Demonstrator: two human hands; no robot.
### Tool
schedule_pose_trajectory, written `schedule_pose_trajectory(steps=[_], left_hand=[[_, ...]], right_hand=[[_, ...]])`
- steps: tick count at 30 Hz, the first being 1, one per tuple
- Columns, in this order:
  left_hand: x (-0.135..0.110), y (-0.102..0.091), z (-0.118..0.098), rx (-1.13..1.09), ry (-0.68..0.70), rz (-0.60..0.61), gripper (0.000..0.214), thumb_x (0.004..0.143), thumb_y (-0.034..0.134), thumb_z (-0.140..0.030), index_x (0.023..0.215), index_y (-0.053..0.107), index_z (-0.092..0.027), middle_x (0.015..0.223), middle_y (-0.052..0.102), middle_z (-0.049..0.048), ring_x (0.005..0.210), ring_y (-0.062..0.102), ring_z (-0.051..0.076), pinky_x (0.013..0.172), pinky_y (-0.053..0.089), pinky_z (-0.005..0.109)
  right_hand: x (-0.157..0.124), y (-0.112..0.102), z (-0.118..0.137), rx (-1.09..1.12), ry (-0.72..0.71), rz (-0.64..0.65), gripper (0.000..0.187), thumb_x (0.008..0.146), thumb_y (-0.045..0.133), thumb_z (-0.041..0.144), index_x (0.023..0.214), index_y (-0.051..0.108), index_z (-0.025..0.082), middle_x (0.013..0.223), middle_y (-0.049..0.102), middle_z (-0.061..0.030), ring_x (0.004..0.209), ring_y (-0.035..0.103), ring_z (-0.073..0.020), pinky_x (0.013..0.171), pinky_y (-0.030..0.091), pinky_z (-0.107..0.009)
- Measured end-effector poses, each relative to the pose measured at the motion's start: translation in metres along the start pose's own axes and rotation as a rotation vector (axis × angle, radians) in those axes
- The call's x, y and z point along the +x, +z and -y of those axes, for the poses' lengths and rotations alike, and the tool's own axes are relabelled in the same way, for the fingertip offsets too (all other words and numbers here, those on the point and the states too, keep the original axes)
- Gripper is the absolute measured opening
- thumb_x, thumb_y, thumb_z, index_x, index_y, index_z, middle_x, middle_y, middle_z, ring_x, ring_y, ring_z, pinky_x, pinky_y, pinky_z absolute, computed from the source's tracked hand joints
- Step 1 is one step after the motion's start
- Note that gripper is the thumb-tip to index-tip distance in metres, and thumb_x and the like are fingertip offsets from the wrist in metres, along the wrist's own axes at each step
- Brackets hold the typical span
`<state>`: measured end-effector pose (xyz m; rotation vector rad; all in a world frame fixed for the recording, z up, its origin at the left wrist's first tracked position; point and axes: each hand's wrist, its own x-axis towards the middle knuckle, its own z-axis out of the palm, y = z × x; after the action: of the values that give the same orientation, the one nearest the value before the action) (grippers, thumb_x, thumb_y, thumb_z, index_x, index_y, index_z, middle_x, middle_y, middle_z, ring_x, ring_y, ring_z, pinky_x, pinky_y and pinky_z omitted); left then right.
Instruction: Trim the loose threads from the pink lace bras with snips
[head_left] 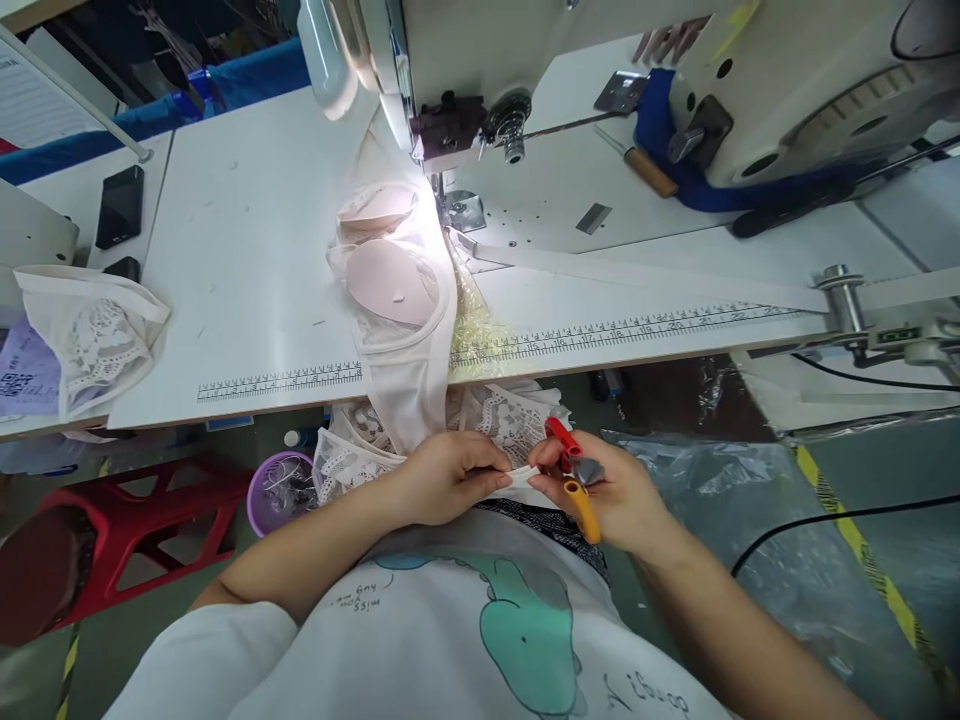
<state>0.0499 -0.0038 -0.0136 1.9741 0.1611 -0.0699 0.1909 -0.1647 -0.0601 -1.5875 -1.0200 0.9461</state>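
A pale pink bra (409, 370) with moulded cups lies under the sewing machine's needle area and hangs over the table's front edge. Over my lap, my left hand (450, 480) is closed, pinching one end of a short stretch of narrow white band (522, 476). The thumb and fingertips of my right hand (626, 500) pinch the band's other end. Tucked in that same hand are small thread snips (583, 512) with red and yellow handles, their blades partly hidden by the fingers. White lace fabric (517, 420) bunches behind both hands.
The sewing machine (480, 60) stands over the white table (247, 230), which has a printed ruler (630, 328) along its front. Another lace bra piece (101, 335) and a phone (120, 207) lie left. Below are a red stool (150, 520) and purple bin (259, 500).
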Motion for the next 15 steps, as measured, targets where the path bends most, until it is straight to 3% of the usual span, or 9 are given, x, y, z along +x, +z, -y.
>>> schedule_pose_trajectory(steps=[8,12,15], left_hand=[[-0.003,0.007,-0.005,0.435,-0.030,0.067,0.020,0.092,0.042,-0.023,0.094,0.060,-0.014,0.085,0.065,0.0069,0.078,0.061,0.018,0.067,0.047,0.027],[-0.025,0.000,-0.001,0.720,-0.170,0.141,0.022,0.091,0.040,-0.022,0.103,0.057,-0.013,0.092,0.064,0.0097,0.079,0.061,0.023,0.066,0.048,0.034],[-0.050,-0.013,0.003,0.789,-0.294,0.124,0.019,0.089,0.043,-0.021,0.098,0.057,-0.013,0.090,0.064,0.0087,0.080,0.061,0.023,0.069,0.047,0.034]], right_hand=[[-0.004,0.009,-0.006,0.033,0.013,-0.063,0.012,0.078,0.065,0.028,0.087,0.060,0.022,0.080,0.064,-0.0028,0.069,0.060,-0.0177,0.062,0.051,-0.029],[-0.006,0.007,-0.007,-0.056,-0.071,-0.129,0.009,0.077,0.063,0.025,0.086,0.064,0.022,0.083,0.065,-0.0042,0.073,0.062,-0.0196,0.063,0.052,-0.029],[-0.009,0.007,-0.016,-0.058,-0.087,-0.129,0.007,0.078,0.063,0.025,0.085,0.065,0.025,0.080,0.063,-0.0022,0.073,0.061,-0.0184,0.064,0.050,-0.027]])
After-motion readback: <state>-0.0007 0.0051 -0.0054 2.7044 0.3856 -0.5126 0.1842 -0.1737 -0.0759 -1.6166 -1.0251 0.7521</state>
